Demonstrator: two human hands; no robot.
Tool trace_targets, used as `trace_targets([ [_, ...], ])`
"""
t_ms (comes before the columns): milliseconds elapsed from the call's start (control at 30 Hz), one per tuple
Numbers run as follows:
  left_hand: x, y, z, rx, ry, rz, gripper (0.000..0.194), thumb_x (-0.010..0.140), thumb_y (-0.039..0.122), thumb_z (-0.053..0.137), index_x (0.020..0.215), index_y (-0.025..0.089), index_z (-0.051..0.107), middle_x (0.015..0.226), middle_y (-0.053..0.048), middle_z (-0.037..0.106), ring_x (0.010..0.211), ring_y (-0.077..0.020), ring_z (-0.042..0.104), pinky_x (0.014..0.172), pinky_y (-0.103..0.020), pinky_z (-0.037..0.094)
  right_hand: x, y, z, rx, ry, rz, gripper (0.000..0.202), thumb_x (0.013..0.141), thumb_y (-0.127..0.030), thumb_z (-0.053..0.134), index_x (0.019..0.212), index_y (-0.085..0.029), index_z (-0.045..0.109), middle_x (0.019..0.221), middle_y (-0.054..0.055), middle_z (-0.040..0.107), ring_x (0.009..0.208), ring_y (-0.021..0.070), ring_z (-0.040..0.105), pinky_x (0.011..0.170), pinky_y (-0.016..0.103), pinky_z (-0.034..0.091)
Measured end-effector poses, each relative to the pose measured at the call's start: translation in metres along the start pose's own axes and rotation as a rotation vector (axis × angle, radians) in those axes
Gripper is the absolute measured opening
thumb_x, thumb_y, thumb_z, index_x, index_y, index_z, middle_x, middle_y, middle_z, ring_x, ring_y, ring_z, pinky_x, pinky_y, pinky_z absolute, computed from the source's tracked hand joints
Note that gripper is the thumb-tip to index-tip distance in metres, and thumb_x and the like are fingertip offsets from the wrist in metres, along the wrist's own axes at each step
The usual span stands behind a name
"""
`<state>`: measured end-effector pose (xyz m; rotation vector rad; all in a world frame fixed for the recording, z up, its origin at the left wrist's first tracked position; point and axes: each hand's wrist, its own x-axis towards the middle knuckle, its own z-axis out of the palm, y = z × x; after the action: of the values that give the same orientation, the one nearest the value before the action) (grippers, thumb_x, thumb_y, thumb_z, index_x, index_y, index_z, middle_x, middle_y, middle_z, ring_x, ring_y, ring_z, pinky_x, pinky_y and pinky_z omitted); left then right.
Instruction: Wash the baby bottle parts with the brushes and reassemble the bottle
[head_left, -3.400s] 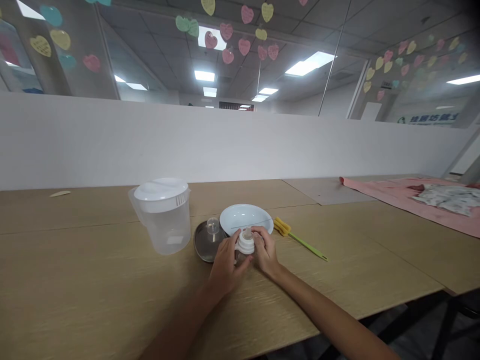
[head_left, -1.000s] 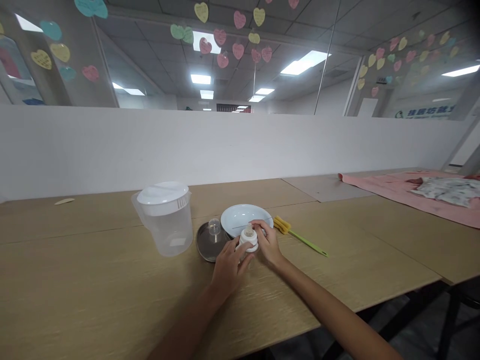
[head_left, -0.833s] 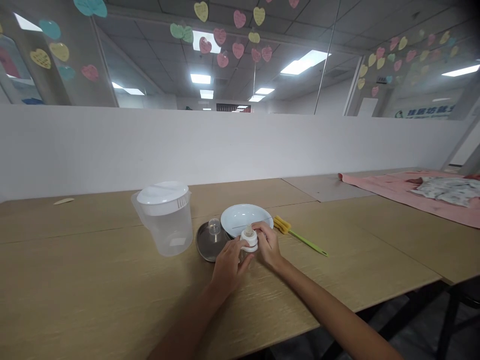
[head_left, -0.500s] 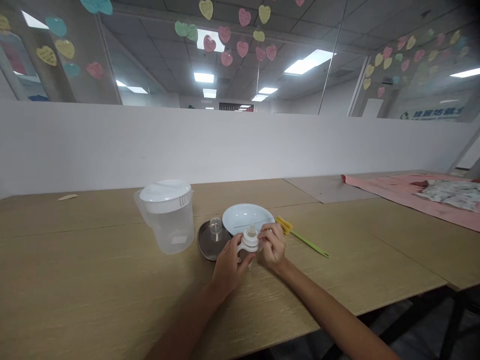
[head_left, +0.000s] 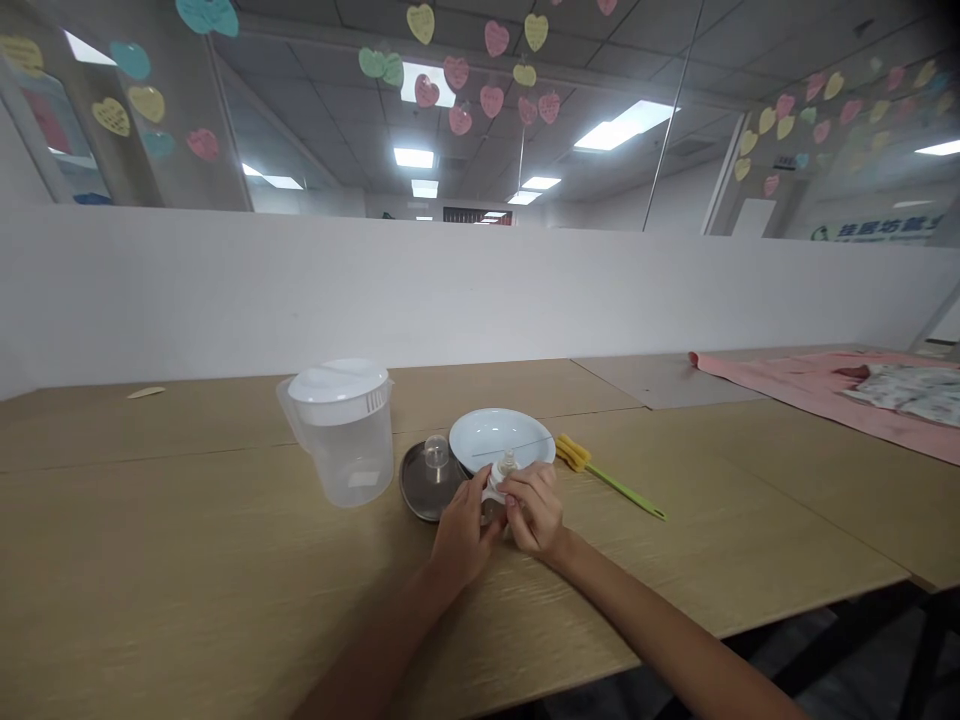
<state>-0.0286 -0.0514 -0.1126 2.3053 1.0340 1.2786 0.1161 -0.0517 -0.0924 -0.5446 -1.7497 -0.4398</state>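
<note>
On the table (head_left: 247, 580), the bottle (head_left: 493, 492) is gripped by the left hand (head_left: 463, 530), its white collar pinched by the fingers of the right hand (head_left: 534, 508), at the near side of the bowl (head_left: 491, 428), with the tray (head_left: 421, 492) and jug (head_left: 349, 450) seen to the left and the brush (head_left: 615, 484) to the right.

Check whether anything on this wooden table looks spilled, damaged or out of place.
I see no spill or damage. Only a flat, pale, elongated piece looks slightly stray, lying alone near the white wall, left of the lidded, clear plastic pitcher.
</note>
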Motion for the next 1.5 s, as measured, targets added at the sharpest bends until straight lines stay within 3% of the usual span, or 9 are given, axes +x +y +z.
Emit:
trace_targets([
  [167,-0.001,0.0,0.0,-0.001,-0.019,0.001,0.055,0.085,0.028,0.046,0.136,0.017,0.03,0.12,-0.013,0.054,0.109,-0.0246,0.051,0.093,-0.042,0.041,-0.002,0.003,-0.001,-0.015,-0.065,-0.047,0.028,0.076,-0.011,0.044,0.1,-0.02,0.055,0.084,0.004,0.065,0.074,0.0185,0.053,0.07,0.037,0.037],
  [300,0.001,0.005,0.0,-0.05,0.006,-0.049,0.06,0.084,0.033,0.05,0.137,0.019,0.025,0.124,-0.012,0.052,0.113,-0.0236,0.05,0.093,-0.039,0.042,-0.006,0.013,-0.001,0.034,0.05,-0.005,0.03,0.076,-0.014,0.045,0.104,-0.02,0.052,0.088,0.006,0.063,0.076,0.0196,0.054,0.072,0.038,0.038],
  [533,0.003,0.01,-0.003,-0.092,0.037,-0.041,0.035,0.084,0.032,0.052,0.114,0.017,0.044,0.11,-0.01,0.056,0.101,-0.0216,0.055,0.088,-0.037,0.043,-0.002,0.009,0.0,0.062,0.064,0.031,0.024,0.076,-0.013,0.045,0.098,-0.021,0.051,0.076,0.003,0.06,0.071,0.0186,0.054,0.069,0.038,0.039],
  [700,0.006,0.013,-0.007,-0.188,-0.022,-0.068,0.043,0.082,0.031,0.055,0.122,0.019,0.046,0.117,-0.011,0.057,0.107,-0.024,0.053,0.093,-0.039,0.041,-0.006,0.012,0.0,0.116,0.122,-0.05,0.029,0.078,-0.015,0.043,0.106,-0.022,0.047,0.083,0.004,0.059,0.072,0.0183,0.057,0.072,0.041,0.04],
  [800,0.008,0.014,-0.006,-0.275,-0.015,-0.13,0.05,0.078,0.029,0.06,0.125,0.019,0.045,0.123,-0.011,0.055,0.113,-0.0234,0.051,0.097,-0.038,0.039,-0.01,0.02,0.001,0.104,0.179,0.116,0.029,0.082,-0.023,0.041,0.111,-0.023,0.045,0.094,0.006,0.059,0.083,0.0211,0.057,0.077,0.044,0.042],
  [900,0.008,0.015,-0.004,-0.355,0.012,-0.226,0.061,0.072,0.029,0.066,0.128,0.017,0.042,0.126,-0.011,0.054,0.114,-0.023,0.05,0.097,-0.037,0.04,-0.014,0.026,0.005,0.136,0.106,0.384,0.032,0.087,-0.03,0.037,0.117,-0.021,0.043,0.103,0.009,0.059,0.097,0.023,0.055,0.085,0.045,0.041],
  [967,0.009,0.015,-0.004,-0.366,0.03,-0.282,0.063,0.07,0.03,0.068,0.127,0.017,0.044,0.125,-0.01,0.055,0.113,-0.0228,0.052,0.096,-0.036,0.041,-0.015,0.028,0.008,0.169,0.041,0.47,0.034,0.089,-0.034,0.034,0.118,-0.02,0.043,0.101,0.008,0.061,0.1,0.0232,0.053,0.089,0.046,0.039],
  [1167,0.01,0.013,-0.005,-0.34,-0.003,-0.291,0.047,0.077,0.033,0.061,0.12,0.018,0.053,0.117,-0.006,0.062,0.101,-0.0204,0.058,0.09,-0.035,0.044,-0.014,0.025,0.008,0.119,0.036,0.47,0.029,0.089,-0.035,0.034,0.108,-0.022,0.051,0.089,0.004,0.062,0.095,0.0222,0.054,0.097,0.048,0.027],
  [1500,0.011,0.013,-0.006,-0.298,0.016,-0.286,0.046,0.076,0.034,0.063,0.118,0.017,0.055,0.115,-0.007,0.063,0.099,-0.0211,0.059,0.086,-0.034,0.045,-0.01,0.033,0.005,0.388,-0.074,0.48,0.029,0.079,-0.043,0.047,0.092,-0.019,0.059,0.087,0.005,0.054,0.084,0.0219,0.051,0.076,0.039,0.04],
])
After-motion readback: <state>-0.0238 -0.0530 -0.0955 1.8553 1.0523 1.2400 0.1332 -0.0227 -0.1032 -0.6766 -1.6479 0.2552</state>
